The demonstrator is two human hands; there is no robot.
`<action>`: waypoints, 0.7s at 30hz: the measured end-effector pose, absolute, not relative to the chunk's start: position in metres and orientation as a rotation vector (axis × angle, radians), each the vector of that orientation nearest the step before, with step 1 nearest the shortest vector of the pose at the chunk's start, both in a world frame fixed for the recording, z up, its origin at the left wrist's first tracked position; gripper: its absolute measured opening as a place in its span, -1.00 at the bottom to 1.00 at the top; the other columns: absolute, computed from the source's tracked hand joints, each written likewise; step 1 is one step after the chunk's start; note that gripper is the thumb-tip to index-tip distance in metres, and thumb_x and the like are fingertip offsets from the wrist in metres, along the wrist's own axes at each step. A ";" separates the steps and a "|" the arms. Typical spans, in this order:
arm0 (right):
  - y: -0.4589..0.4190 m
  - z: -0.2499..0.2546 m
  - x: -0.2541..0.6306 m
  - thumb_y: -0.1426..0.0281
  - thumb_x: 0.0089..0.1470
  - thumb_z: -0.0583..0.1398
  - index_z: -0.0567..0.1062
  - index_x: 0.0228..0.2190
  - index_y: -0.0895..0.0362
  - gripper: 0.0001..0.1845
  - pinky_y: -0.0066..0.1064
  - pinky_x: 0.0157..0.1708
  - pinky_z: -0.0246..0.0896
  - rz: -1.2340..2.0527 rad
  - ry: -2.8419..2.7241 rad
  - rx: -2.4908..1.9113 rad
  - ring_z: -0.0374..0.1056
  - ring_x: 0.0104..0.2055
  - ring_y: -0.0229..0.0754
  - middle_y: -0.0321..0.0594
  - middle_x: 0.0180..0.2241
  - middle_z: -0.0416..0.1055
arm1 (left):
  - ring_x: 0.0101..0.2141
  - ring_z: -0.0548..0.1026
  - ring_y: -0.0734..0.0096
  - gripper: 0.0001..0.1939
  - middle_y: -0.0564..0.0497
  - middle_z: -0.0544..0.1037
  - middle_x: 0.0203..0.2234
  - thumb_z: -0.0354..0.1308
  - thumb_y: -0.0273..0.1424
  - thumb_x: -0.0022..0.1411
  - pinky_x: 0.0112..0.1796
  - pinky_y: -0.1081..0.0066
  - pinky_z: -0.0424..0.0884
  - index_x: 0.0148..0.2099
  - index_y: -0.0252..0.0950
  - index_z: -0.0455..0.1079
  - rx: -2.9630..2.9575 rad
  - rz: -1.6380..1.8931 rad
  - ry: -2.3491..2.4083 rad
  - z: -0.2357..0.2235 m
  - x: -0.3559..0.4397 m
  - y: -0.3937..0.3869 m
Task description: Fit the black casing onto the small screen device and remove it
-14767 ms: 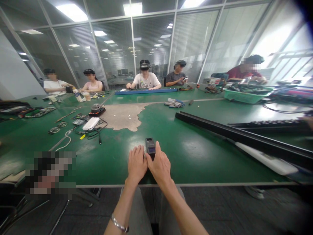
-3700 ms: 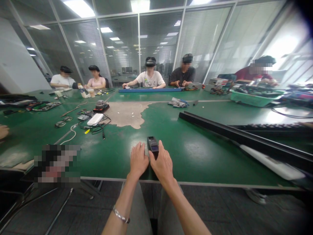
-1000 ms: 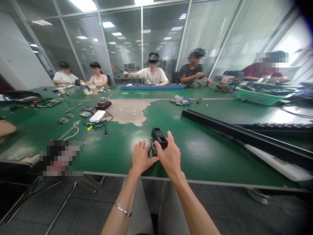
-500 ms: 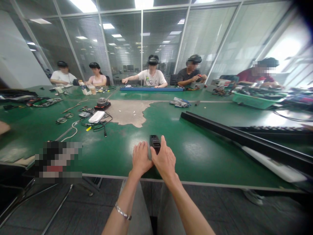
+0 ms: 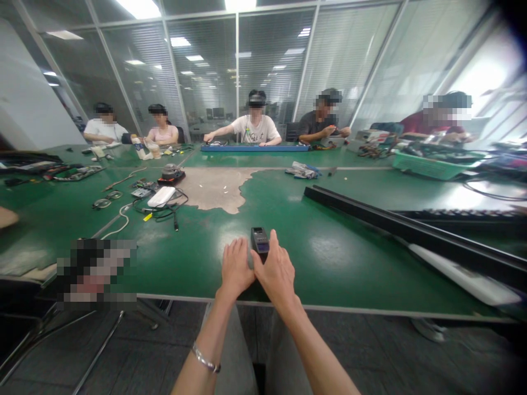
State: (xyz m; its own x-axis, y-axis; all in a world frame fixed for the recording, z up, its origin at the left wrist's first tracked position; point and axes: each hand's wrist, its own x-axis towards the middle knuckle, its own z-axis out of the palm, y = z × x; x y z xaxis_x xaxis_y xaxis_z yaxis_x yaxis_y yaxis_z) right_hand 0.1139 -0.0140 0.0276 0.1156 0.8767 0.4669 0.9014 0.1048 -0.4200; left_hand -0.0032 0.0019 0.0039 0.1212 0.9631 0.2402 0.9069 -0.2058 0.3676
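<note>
1. Left hand [image 5: 236, 267] rests on the green table mat [image 5: 349, 263] near its front edge, fingers curled against the left side of a small black rectangular handheld device with a blue-grey display panel [image 5: 259, 240].
2. Right hand [image 5: 275, 271] lies against the left hand; its thumb and fingers close round the device's near end and right side.
3. Both hands grasp the device between them. Its far end, with the panel, sticks out beyond the fingertips; the near part is hidden under the hands.
4. Whether the device sits on the mat or is raised off it cannot be told.
5. Long black metal rail [image 5: 395, 222] lies diagonally on the mat, well apart to the right.
6. White oblong plastic box with black cables [image 5: 161, 196] lies well apart to the far left.
</note>
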 end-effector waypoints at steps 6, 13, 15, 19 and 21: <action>-0.013 0.022 0.115 0.20 0.19 0.11 0.03 0.29 0.32 -0.22 -0.22 -0.11 0.28 0.012 -1.719 -1.796 0.41 -0.04 0.08 0.11 0.00 0.45 | 0.30 0.09 0.09 -0.39 -0.21 0.21 0.29 -0.05 -0.27 0.30 0.29 0.07 -0.07 0.33 -0.41 0.12 2.264 0.644 1.889 0.004 -0.003 0.001; -0.007 0.040 0.117 0.13 0.17 0.12 0.07 0.29 0.27 -0.20 -0.15 -0.08 0.29 0.117 -1.575 -1.713 0.44 -0.05 0.10 0.10 -0.04 0.48 | 0.31 0.07 0.04 -0.30 -0.20 0.18 0.31 0.12 -0.17 0.20 0.29 0.05 -0.09 0.32 -0.34 0.15 2.262 0.622 1.895 0.003 -0.003 0.001; -0.004 0.048 0.123 0.11 0.15 0.13 0.08 0.28 0.25 -0.19 -0.14 -0.05 0.29 0.144 -1.526 -1.641 0.44 -0.03 0.09 0.09 -0.01 0.47 | 0.31 0.06 0.00 -0.22 -0.21 0.18 0.31 0.18 -0.06 0.15 0.29 0.02 -0.09 0.32 -0.33 0.15 2.264 0.624 1.884 0.003 -0.003 0.001; 0.000 0.055 0.146 0.09 0.12 0.16 0.06 0.30 0.19 -0.16 -0.16 0.00 0.29 0.132 -1.405 -1.529 0.43 -0.01 0.03 0.03 0.04 0.44 | 0.30 0.08 -0.05 -0.13 -0.24 0.19 0.29 0.21 0.09 0.09 0.29 0.01 -0.09 0.29 -0.34 0.19 2.277 0.623 1.886 0.005 -0.004 0.001; 0.001 0.051 0.163 0.08 0.11 0.17 0.07 0.29 0.18 -0.16 -0.15 0.00 0.29 0.104 -1.365 -1.540 0.43 -0.01 0.02 0.03 0.06 0.43 | 0.30 0.08 -0.06 -0.15 -0.24 0.19 0.29 0.19 0.11 0.10 0.28 0.01 -0.08 0.27 -0.33 0.22 2.286 0.612 1.886 0.007 -0.003 0.000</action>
